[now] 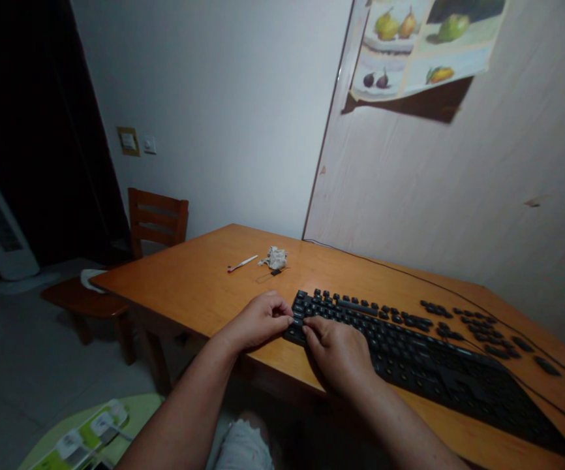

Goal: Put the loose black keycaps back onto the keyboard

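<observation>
A black keyboard (410, 352) lies along the front edge of the wooden table, many keycaps in place at its left end and bare key positions toward the right. My left hand (263, 316) is closed at the keyboard's left end, thumb and fingertips on the side of a wide keycap (297, 320). From the other side my right hand (338, 349) meets the same keycap with thumb and forefinger pinched. The fingers partly hide it, so whether it is fully seated cannot be seen. Loose black keycaps (488, 329) lie in groups behind the keyboard.
On the table (184, 281) are a white toothbrush-like stick (243, 264), a crumpled greyish cloth (276, 257) and a small wire tool (269, 275). A cable (400, 269) runs along the wall side. A wooden chair (158, 219) and a green stool (140, 411) stand left.
</observation>
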The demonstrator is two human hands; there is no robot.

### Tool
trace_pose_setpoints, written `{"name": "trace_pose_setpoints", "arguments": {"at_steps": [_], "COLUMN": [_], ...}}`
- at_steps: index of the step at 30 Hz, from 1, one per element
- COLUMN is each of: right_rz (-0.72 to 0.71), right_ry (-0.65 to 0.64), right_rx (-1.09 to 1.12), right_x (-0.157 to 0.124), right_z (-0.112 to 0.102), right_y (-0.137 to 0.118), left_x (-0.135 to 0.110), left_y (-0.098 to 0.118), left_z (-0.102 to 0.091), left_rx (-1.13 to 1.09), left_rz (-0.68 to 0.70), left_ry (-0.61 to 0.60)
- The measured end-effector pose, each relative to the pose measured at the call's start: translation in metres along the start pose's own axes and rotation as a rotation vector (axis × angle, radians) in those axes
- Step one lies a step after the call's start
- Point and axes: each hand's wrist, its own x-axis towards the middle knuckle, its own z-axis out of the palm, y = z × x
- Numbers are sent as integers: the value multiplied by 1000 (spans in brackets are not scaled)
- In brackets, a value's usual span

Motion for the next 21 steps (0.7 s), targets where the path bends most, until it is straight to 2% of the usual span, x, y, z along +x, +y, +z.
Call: {"name": "trace_pose_setpoints", "arguments": {"at_steps": [14, 21], "right_rz": [-26, -10], "right_ry": [10, 106], "right_rx": [18, 71], "right_x": [-1, -5], "right_z": [3, 6], "right_y": [1, 5], "left_x": [1, -1], "left_y": [2, 1], "left_z": [-2, 1], "left_rx": [-7, -153], "left_rz": [-6, -88], "left_ry": [-44, -44]}}
